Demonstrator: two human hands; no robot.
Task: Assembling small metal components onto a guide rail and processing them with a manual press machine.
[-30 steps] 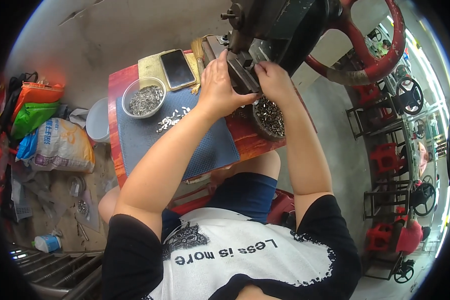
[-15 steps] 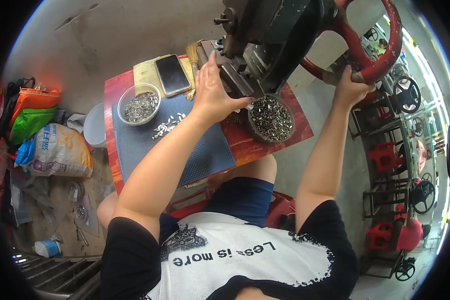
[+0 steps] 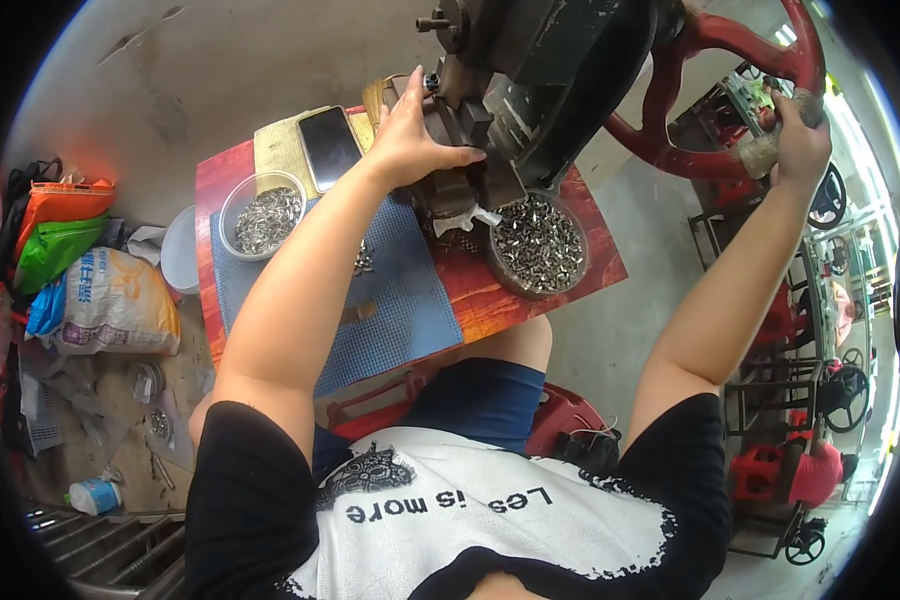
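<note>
My left hand [image 3: 410, 145] is at the metal fixture [image 3: 455, 190] under a dark hand press [image 3: 595, 75]. Its fingers stretch upward along the fixture's left side. The thumb points right, its tip against or just over the front block. I see nothing held in it. Out to the right, my right hand [image 3: 805, 145] wraps the rim of the press's red wheel [image 3: 695, 160] beside a taped section. Below the fixture stands a clear bowl [image 3: 545, 294] of small dark metal pieces, with a scrap of white material [image 3: 470, 219] by its left rim.
Left on the red table [image 3: 605, 265] are a bowl [image 3: 224, 225] of silvery pieces and a phone [image 3: 328, 145] on a yellow cloth. A small pile of pieces [image 3: 363, 260], partly behind my forearm, lies on a blue mat [image 3: 410, 315]. Filled bags [image 3: 120, 300] stand at far left.
The red wheel has turned, and my right hand has moved right and slightly up with it. My left hand has shifted a little left and up. My left forearm now covers more of the pile.
</note>
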